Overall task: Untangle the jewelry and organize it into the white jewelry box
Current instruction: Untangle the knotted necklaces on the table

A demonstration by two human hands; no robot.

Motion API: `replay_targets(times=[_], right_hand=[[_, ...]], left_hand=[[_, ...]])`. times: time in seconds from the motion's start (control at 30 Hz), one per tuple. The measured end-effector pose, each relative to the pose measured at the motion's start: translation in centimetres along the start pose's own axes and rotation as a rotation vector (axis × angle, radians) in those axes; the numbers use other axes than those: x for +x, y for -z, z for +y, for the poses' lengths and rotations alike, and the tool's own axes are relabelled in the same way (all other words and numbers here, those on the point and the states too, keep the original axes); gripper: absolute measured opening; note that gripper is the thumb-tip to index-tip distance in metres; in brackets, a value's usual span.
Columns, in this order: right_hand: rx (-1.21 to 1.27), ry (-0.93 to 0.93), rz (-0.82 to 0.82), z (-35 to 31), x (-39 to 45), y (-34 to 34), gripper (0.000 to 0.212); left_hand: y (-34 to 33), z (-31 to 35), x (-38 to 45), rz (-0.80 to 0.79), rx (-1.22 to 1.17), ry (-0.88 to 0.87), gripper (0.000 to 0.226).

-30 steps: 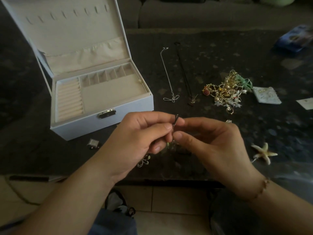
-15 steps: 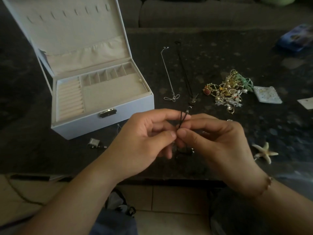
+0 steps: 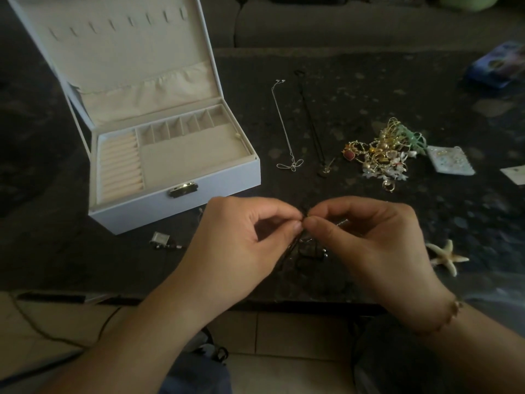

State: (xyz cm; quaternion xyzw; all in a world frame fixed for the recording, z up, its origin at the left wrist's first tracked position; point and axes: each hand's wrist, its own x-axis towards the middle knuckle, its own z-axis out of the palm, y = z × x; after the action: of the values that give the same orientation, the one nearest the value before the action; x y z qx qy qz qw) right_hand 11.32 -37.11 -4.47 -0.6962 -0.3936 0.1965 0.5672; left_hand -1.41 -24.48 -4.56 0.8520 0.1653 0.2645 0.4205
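White jewelry box lid-up, compartments bare; black cord pinched between left hand and right hand.

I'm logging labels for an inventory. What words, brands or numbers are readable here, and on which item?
None can be read.
Blue box: printed picture, any lettering too blurred.
White card: no legible print, cut off at the frame edge.
Small white packet: only pale specks, no text.
White jewelry box: no label visible.

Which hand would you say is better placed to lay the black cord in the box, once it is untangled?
Probably the left hand: the open box sits on its side, while the right hand would cross over. Both pinch the cord.
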Motion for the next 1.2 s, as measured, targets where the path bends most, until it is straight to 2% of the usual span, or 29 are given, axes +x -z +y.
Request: replay_targets(times=[0.1,0.23,0.37,0.53,0.7,0.9,1.03,1.1,1.2], right_hand=[[-0.006,-0.003,-0.048,0.4,0.2,0.0,0.001],[-0.006,0.005,-0.078,1.0,0.3,0.1,0.011],[-0.003,0.062,-0.084,0.9,0.5,0.2,0.005],[-0.116,0.149,-0.092,0.7,0.5,0.4,0.004],[-0.187,0.175,-0.178,0.8,0.4,0.3,0.004],[-0.111,0.065,-0.345,1.0,0.3,0.0,0.011],[-0.068,0.023,-0.359,1.4,0.4,0.1,0.012],[0.063,-0.007,-0.342,1.5,0.6,0.2,0.011],[0.289,-0.048,-0.332,1.3,0.7,0.4,0.014]], left_hand=[[0.1,-0.1,0.1,-0.006,0.017,-0.014,0.009],[0.2,0.0,0.1,-0.043,0.027,-0.047,0.006],[0.3,-0.1,0.2,-0.084,-0.015,-0.026,0.007],[0.4,-0.2,0.3,-0.099,-0.04,-0.002,0.007],[0.5,0.0,0.4,-0.109,0.038,-0.061,0.009],[1.0,-0.2,0.6,-0.232,0.007,0.007,0.015],[1.5,-0.6,0.8,-0.3,-0.101,0.087,0.017],[1.8,-0.9,0.9,-0.285,-0.189,0.117,0.013],[2.0,-1.3,1.0,-0.254,-0.293,0.139,0.018]])
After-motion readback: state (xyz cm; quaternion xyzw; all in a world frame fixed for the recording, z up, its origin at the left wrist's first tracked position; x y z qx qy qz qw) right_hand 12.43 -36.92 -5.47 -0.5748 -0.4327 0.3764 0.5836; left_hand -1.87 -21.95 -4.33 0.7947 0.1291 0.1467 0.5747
